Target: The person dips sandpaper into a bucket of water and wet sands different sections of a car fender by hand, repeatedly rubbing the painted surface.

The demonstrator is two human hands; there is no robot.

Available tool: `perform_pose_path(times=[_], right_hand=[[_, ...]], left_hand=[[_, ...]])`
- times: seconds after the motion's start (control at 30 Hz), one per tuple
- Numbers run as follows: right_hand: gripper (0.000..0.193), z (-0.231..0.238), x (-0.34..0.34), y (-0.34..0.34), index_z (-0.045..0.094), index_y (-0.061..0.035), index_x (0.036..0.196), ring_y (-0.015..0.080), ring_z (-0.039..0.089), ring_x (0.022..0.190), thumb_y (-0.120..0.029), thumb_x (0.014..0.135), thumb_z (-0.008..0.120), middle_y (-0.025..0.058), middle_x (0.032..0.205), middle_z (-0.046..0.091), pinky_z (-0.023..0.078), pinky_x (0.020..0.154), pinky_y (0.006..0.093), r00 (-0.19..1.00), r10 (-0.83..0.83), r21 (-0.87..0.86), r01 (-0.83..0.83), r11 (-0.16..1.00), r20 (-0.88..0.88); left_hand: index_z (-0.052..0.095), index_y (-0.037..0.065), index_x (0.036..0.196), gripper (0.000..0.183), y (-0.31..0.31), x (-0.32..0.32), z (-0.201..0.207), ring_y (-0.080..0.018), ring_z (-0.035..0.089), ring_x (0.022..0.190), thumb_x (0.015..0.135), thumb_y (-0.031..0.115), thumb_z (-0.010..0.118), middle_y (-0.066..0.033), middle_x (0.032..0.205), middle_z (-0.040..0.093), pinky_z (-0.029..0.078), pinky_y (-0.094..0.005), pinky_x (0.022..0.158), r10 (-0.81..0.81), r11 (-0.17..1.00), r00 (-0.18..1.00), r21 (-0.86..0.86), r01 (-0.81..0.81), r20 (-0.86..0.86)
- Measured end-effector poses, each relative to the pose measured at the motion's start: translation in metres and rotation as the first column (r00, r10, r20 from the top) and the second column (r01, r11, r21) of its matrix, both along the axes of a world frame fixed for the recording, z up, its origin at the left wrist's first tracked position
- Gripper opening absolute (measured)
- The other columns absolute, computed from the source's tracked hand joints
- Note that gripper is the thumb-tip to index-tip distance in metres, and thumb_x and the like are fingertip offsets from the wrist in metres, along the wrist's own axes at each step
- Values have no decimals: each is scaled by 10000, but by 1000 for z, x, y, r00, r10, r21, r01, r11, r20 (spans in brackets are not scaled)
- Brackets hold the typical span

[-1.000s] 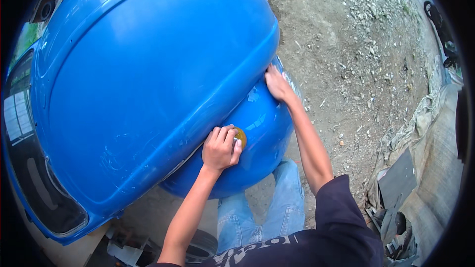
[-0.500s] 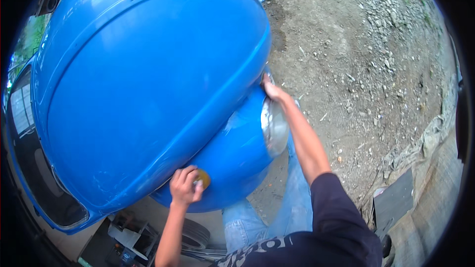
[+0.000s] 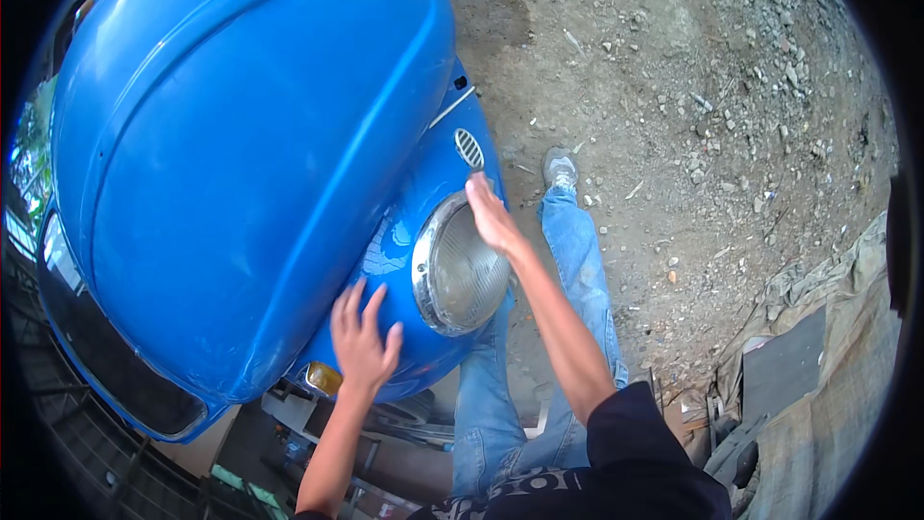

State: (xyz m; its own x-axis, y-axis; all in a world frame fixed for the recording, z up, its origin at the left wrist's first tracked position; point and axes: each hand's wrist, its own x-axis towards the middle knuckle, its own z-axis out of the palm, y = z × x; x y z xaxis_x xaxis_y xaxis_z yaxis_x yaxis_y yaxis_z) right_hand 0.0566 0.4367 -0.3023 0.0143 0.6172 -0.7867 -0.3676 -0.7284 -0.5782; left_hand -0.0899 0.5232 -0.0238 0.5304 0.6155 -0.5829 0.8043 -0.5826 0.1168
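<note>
A blue rounded car front fills the left half, with its hood (image 3: 260, 144) above the fender (image 3: 395, 241). On the fender sits a round headlight (image 3: 467, 274) with a worn metal ring around ribbed glass. My right hand (image 3: 493, 217) reaches over the headlight's far right edge, fingers stretched out; whether it touches the rim I cannot tell. An oval slotted grille (image 3: 469, 149) lies just beyond its fingertips. My left hand (image 3: 364, 335) is over the fender, fingers spread, holding nothing. Beside its wrist, an amber turn signal lamp (image 3: 323, 378) is mounted on the fender.
Gravelly ground (image 3: 654, 125) with loose stones stretches to the right. A crumpled grey cover (image 3: 828, 366) and a dark flat panel (image 3: 784, 366) lie at lower right. My jeans-clad leg (image 3: 582, 270) stands by the fender. Metal parts (image 3: 289, 414) lie below the car at lower left.
The view has shifted and my right leg has stepped outward. My left hand has come off the amber lamp and spread its fingers. My right hand has moved nearer, over the headlight.
</note>
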Motion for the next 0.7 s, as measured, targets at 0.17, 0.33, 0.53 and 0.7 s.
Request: perform_pose_path(times=[0.17, 0.33, 0.53, 0.7], right_hand=[[817, -42, 6, -30, 102, 1, 1574, 278, 6, 1542, -603, 1029, 181, 167, 1664, 41, 28, 1233, 445, 977, -199, -169, 184, 968, -81], [873, -53, 11, 14, 34, 17, 1571, 311, -39, 1537, -640, 1013, 171, 193, 1658, -30, -2, 1230, 463, 975, -214, -146, 204, 968, -56], [828, -104, -23, -39, 34, -58, 1591, 254, -48, 1541, -642, 1016, 154, 119, 1674, -8, -12, 1221, 503, 911, -356, -180, 322, 929, -208], [797, -131, 21, 58, 98, -63, 1591, 235, -24, 1543, -623, 1025, 146, 113, 1674, 38, -2, 1231, 442, 918, -377, -90, 368, 926, -124]], left_hand=[[441, 71, 1471, 650, -16, 77, -72, -361, 306, 1463, 914, 392, 535, -151, 1563, 370, 185, -630, 1158, -130, 978, 970, 133, 160, -207], [434, 52, 1475, 650, -12, 68, -66, -376, 297, 1468, 928, 398, 493, -162, 1557, 382, 140, -641, 1162, -138, 979, 953, 109, 173, -269], [436, 14, 1464, 649, -12, 73, -65, -399, 295, 1465, 921, 368, 481, -192, 1546, 388, 135, -626, 1167, -161, 974, 945, 111, 200, -284], [434, -2, 1460, 656, -13, 67, -65, -449, 312, 1442, 920, 367, 476, -236, 1532, 390, 183, -600, 1164, -128, 984, 959, 85, 154, -254]])
